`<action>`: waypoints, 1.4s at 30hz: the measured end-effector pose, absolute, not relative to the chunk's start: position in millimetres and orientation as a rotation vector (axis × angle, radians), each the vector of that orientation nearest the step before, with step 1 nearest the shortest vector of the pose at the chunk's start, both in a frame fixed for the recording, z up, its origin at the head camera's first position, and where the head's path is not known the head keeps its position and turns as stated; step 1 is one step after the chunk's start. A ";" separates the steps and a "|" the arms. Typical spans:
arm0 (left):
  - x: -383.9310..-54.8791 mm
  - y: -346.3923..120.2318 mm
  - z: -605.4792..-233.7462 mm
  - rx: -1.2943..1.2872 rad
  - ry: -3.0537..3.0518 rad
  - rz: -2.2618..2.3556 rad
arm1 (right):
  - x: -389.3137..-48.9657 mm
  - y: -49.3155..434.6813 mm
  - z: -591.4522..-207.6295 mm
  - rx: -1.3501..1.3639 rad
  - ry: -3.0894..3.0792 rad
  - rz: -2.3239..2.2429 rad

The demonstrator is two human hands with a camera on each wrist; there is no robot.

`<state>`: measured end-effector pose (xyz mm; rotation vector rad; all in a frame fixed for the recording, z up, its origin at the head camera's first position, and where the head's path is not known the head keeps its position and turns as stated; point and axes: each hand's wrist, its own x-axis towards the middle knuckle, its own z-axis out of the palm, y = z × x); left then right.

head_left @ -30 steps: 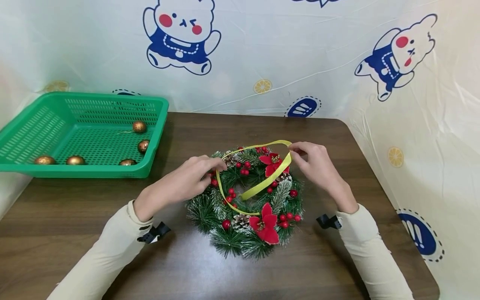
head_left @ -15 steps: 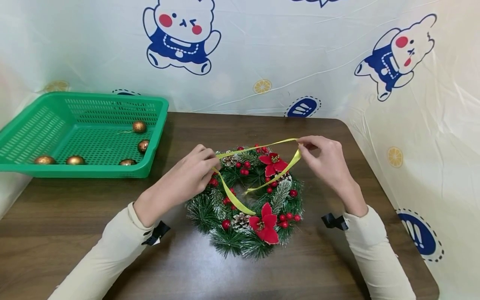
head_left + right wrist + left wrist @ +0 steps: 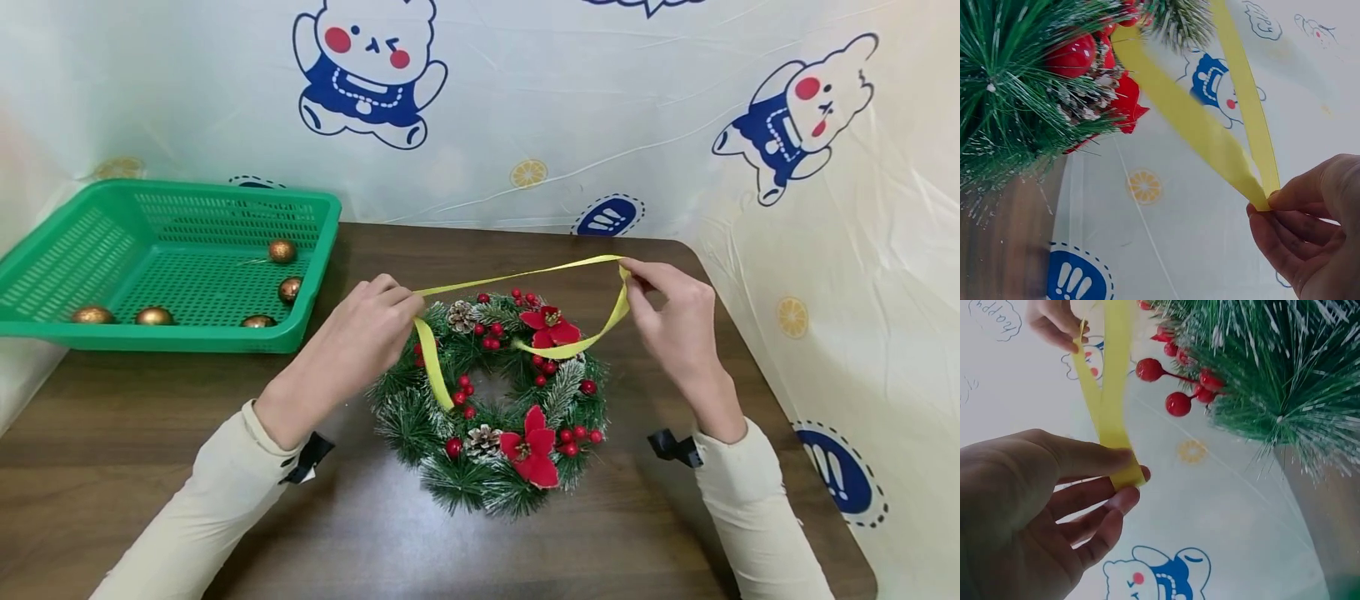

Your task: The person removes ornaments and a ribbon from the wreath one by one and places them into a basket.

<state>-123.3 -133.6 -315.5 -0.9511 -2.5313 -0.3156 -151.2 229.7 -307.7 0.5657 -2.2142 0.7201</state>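
A yellow ribbon (image 3: 525,273) stretches between both hands above the far side of a green wreath (image 3: 405,429). My left hand (image 3: 367,333) pinches it at the wreath's upper left; the left wrist view shows the thumb on the ribbon (image 3: 1115,394). At the upper right, my right hand (image 3: 675,321) pinches the ribbon (image 3: 1194,134) between thumb and fingers. From each hand a loose end hangs over the wreath. Red poinsettias (image 3: 530,450), red berries (image 3: 577,435) and pinecones (image 3: 483,442) decorate the wreath, which lies flat on the table.
To the left stands a green plastic basket (image 3: 168,337) holding several copper-coloured balls (image 3: 153,316). The brown wooden table (image 3: 480,558) meets a white patterned curtain (image 3: 525,100) at the back and right.
Both hands have spread apart and moved slightly back, drawing the ribbon longer between them. The right hand has gone right and away, and the hanging ends have shifted over the wreath.
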 end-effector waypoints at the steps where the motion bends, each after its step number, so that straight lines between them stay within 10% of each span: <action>1: -123.5 -134.8 -315.0 -0.952 -2.527 -0.329 | -150.5 229.9 -307.2 0.561 -2.212 0.720; 42: -96.7 -227.9 -270.4 -0.873 -2.429 -0.447 | -157.7 147.1 -242.4 1.103 -2.107 0.840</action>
